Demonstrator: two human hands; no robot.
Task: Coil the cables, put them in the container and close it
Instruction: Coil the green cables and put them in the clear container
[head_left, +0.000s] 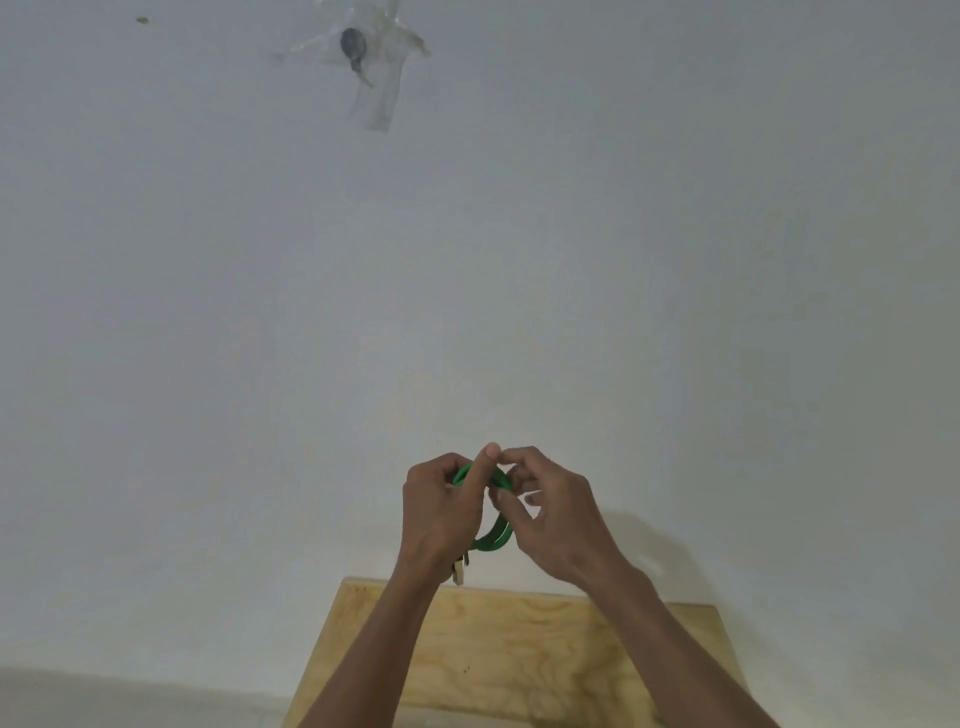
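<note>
Lower centre of frame, above a plywood board (519, 649): green cable (493, 540) wound into a small loop, held in mid-air between both hands. Left hand (441, 514) curled round the loop's left side, thumb raised across the top. Right hand (550, 514) pinching the upper strands with fingertips. Connector end (460, 569) hanging below the left palm. Judged light, flat, flexible and springy, so likely to uncoil if released; best held where strands cross. Container not in view. Upper centre: taped object (358, 52) on the white wall.
</note>
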